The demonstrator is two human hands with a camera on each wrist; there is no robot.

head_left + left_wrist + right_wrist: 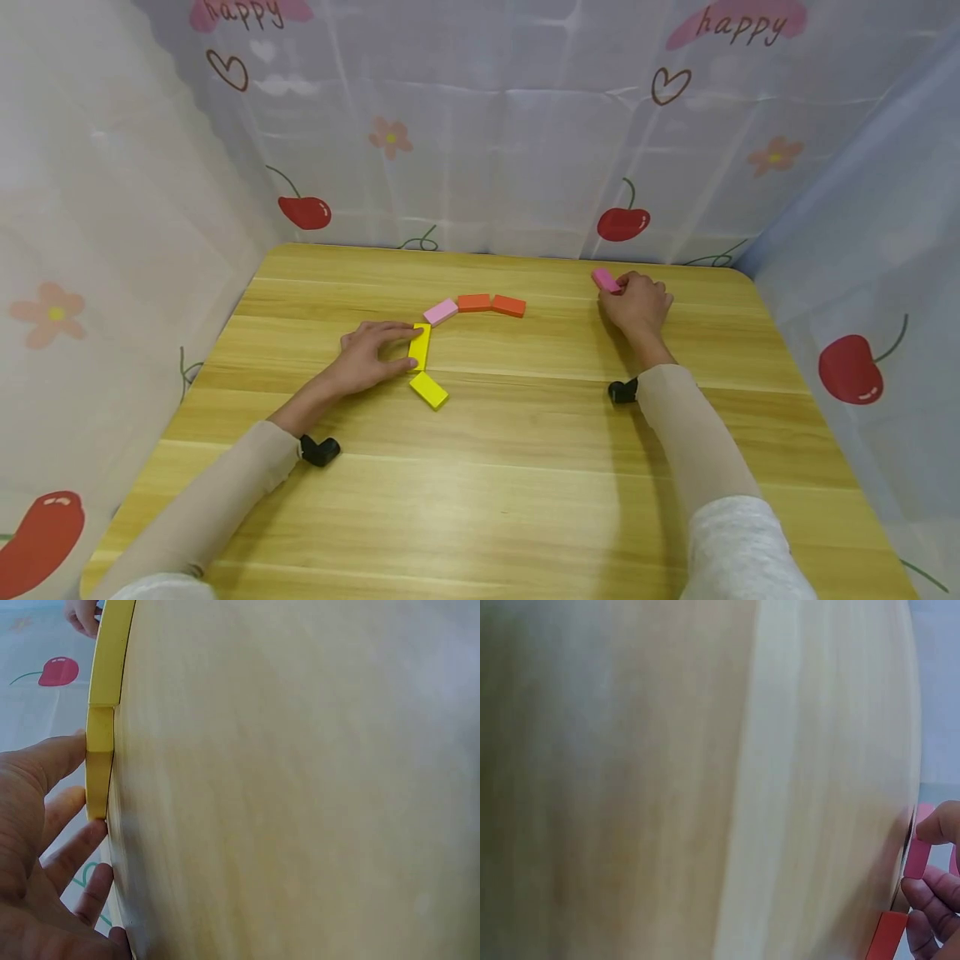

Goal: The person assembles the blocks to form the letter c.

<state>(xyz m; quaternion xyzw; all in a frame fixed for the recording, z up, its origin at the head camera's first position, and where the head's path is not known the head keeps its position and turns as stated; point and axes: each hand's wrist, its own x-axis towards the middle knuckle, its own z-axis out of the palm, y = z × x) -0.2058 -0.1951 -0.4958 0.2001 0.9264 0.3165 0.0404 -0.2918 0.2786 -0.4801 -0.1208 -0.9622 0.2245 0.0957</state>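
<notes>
On the wooden table my left hand [367, 357] spans a yellow block [421, 347], thumb at its lower end and a fingertip at its upper end. Close below lies a second yellow block [429, 390], set at an angle. Beyond the upper end, a light pink block [441, 312] and two orange blocks [474, 303] continue a curved row. Over at the far right, my right hand [639, 307] pinches a darker pink block [606, 281] between thumb and fingers. The right wrist view shows this pink block [917, 859] at the fingertips, with an orange block [886, 936] near them.
The light wooden table [480, 475] has rounded far corners. A pale curtain [480, 167] printed with cherries and flowers hangs behind it and at both sides. Black wrist mounts [321, 451] sit on both forearms.
</notes>
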